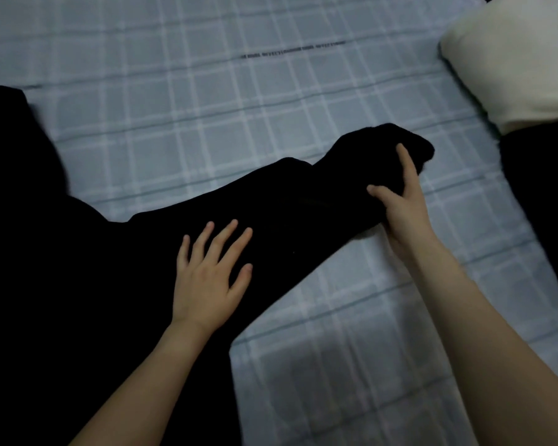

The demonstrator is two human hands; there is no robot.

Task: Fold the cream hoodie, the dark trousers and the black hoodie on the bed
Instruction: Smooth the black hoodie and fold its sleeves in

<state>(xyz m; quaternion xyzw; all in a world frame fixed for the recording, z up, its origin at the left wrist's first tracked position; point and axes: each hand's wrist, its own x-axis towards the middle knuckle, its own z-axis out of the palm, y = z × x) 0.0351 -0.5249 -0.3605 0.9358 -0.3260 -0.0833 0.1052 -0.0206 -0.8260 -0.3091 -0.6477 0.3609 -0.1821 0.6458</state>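
Observation:
A black hoodie [62, 268] lies spread over the left half of the bed, one sleeve stretched out to the right. My left hand [207, 272] rests flat on the sleeve near the shoulder, fingers apart. My right hand [400, 201] grips the sleeve close to its cuff, thumb on top. The cream hoodie [516, 69] sits folded at the upper right. A dark garment [541, 201], probably the trousers, lies just below it at the right edge.
The bed is covered by a pale blue checked sheet [239, 107]. A line of dark printed text runs across the sheet at the top middle. Bare sheet shows between the sleeve and the folded clothes.

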